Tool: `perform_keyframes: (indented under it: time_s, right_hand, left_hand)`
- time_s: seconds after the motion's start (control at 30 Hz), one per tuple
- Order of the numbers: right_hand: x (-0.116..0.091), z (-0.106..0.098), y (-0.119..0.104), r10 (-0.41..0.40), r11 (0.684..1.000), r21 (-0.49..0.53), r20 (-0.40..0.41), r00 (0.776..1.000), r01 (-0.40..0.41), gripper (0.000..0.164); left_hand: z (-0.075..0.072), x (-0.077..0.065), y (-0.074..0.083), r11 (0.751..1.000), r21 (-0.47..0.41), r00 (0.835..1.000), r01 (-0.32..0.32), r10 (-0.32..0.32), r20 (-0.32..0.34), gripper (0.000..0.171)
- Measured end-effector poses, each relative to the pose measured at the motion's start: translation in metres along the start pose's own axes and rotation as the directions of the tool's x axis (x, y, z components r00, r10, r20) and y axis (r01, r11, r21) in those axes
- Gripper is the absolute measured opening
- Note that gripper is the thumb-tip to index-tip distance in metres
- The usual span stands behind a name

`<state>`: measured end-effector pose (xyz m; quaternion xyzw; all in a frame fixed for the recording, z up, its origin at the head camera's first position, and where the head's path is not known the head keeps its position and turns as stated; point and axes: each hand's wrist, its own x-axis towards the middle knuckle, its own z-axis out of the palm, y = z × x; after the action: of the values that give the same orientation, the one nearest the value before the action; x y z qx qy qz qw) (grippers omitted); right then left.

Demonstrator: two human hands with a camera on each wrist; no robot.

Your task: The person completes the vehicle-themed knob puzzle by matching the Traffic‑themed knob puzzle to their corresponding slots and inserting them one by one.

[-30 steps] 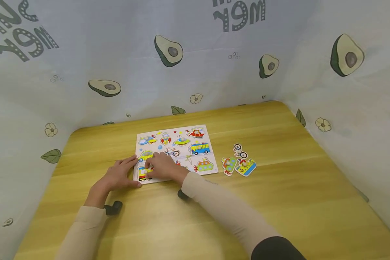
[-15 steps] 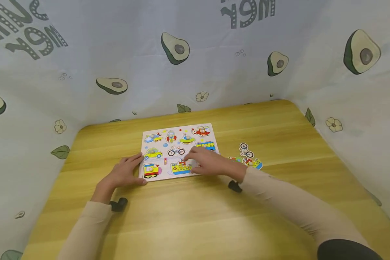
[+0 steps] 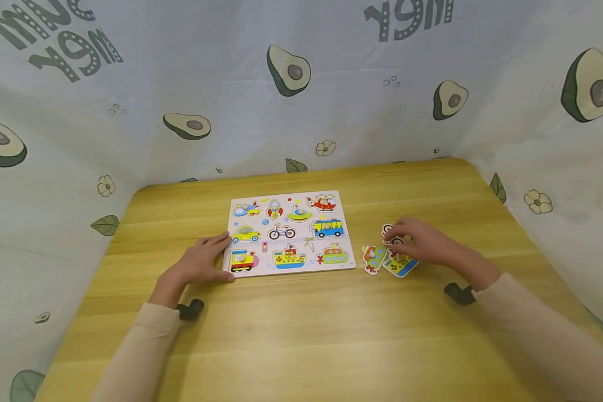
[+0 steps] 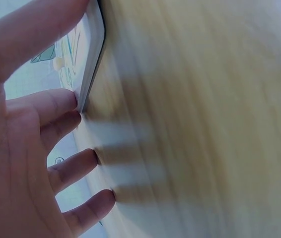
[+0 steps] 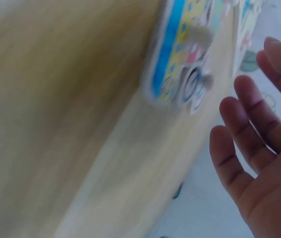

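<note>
A wooden knob puzzle board (image 3: 265, 263) with vehicle pictures lies on the table. My left hand (image 3: 203, 263) rests at its left side, fingers spread, thumb by the near corner. In the left wrist view, the thumb and forefinger touch the board's edge (image 4: 95, 54). Right of the board lie three loose knobbed pieces: a green submarine (image 3: 373, 259), a yellow-and-blue boat (image 3: 402, 266) and a bicycle (image 3: 387, 229), partly hidden. Over the bicycle and boat hovers my right hand (image 3: 424, 240). The right wrist view shows its relaxed fingers apart from the boat piece (image 5: 166, 59).
The wooden table (image 3: 301, 324) stretches in front of the board and to both sides. Behind it and at the sides hangs a pale cloth (image 3: 241, 106) printed with avocados. Dark wrist cameras sit under both wrists.
My right hand has moved rightward from the board's lower left, across it, to the loose pieces. The left hand has stayed at the board's edge. The head view has shifted slightly.
</note>
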<state>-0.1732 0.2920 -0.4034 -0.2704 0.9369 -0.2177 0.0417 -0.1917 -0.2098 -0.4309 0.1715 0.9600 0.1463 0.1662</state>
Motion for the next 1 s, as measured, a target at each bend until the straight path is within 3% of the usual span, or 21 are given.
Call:
perform_keyframes:
  time_s: [0.13,0.3,0.53,0.73,1.0]
  right_hand:
    - [-0.011,-0.001,0.012,-0.031,0.999,0.023,-0.038,0.999,0.032,0.014]
    - [-0.019,0.005,0.026,-0.104,0.994,0.007,-0.061,0.993,0.105,0.024]
    - [-0.024,0.015,0.036,-0.063,0.991,0.113,-0.036,0.997,0.066,0.021]
    - [-0.024,0.025,0.035,-0.155,0.980,0.110,-0.117,0.981,0.168,0.025]
    - [-0.026,0.026,0.028,-0.114,0.992,0.052,-0.069,0.991,0.118,0.013]
  left_hand:
    - [-0.002,-0.002,0.000,1.000,0.001,1.000,-0.006,0.006,-0.006,0.102]
    - [-0.004,-0.003,-0.001,1.000,-0.001,1.000,-0.004,0.004,-0.012,0.101]
    - [-0.006,0.000,-0.002,1.000,-0.009,1.000,-0.002,0.002,-0.005,0.103]
    - [-0.001,0.000,-0.003,1.000,-0.015,1.000,-0.003,0.003,0.004,0.103]
    - [0.001,0.000,-0.002,1.000,-0.012,1.000,0.012,-0.011,0.005,0.103]
